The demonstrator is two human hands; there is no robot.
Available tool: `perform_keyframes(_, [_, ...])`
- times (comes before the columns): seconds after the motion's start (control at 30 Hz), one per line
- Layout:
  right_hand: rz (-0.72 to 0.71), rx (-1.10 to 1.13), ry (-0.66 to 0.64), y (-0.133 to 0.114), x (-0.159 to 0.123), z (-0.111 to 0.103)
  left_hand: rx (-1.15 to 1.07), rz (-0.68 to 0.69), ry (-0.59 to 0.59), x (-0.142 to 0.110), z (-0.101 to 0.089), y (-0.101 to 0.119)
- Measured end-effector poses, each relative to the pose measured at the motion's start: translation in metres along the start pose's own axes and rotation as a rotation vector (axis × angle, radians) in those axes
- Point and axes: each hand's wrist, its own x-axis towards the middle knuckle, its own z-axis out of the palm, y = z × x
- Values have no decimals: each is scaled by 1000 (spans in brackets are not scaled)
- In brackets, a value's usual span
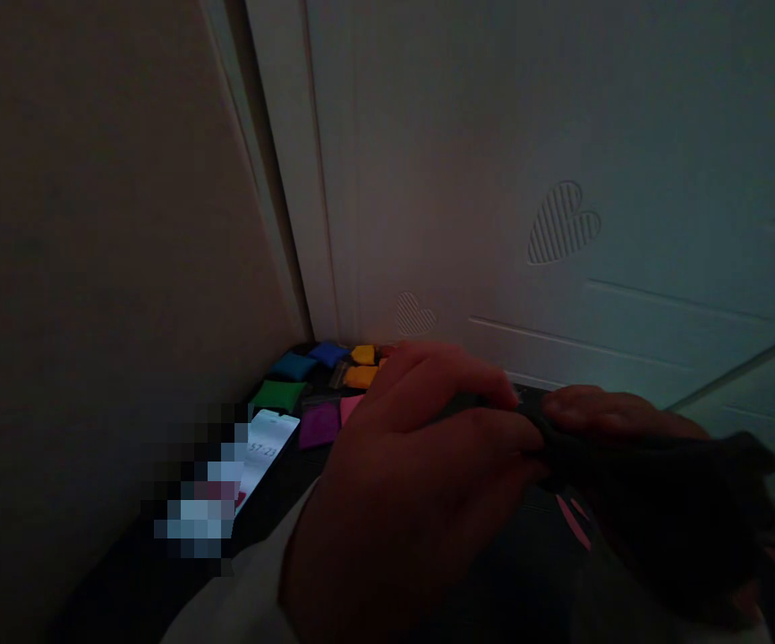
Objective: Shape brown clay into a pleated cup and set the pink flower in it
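Observation:
The scene is dim. In front of me is a dark, limp piece that looks like cloth or a soft bag; its kind is hard to make out. My left hand pinches its left end between thumb and fingers. My right hand is behind the same piece, with fingers along its top edge and most of the palm hidden. Beyond my left hand lie small packets: a purple packet, a green packet, a blue packet and an orange packet. A pink one is partly covered by my hand.
A lit phone showing running digits lies at the left on the dark surface. A plain wall panel rises on the left. At the back stands a pale panel with carved hearts. Pink strips show below my hands.

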Motion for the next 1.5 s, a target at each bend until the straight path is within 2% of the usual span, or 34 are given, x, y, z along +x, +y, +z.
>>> perform_keyframes(0.1, [-31, -3, 32, 4, -1, 0, -27, -34, 7, -2, -1, 0])
perform_keyframes(0.3, [-112, -1, 96, 12, 0, 3, -184, -206, 16, -2, -3, -5])
perform_keyframes(0.5, [-47, 53, 60, 4, 3, 3, -405, -330, -160, 0, -2, -10])
perform_keyframes(0.7, [-92, -45, 9, 5, 2, -1, -562, -457, -213, 3, 4, -13])
perform_keyframes(0.8, [-141, -83, -16, 6, 2, -3, -589, -451, -238, 6, 6, -15])
perform_keyframes(0.93, [-119, -74, -2, 6, 1, -2, -570, -400, -209, 7, 7, -14])
perform_keyframes(1.03, [-107, -34, 10, 5, 1, 0, -530, -355, -151, 6, 9, -11])
perform_keyframes(1.2, [-77, 4, 95, 4, 1, 4, -434, -233, 25, -1, 11, -4])
perform_keyframes(1.27, [-81, 13, 131, 5, 0, 6, -427, -215, 49, -2, 10, -2])
perform_keyframes(1.4, [-88, -2, 123, 5, 1, 7, -486, -274, 7, -1, 10, -3])
perform_keyframes(1.5, [-88, -8, 87, 3, 2, 6, -631, -382, -74, 1, 11, -7])
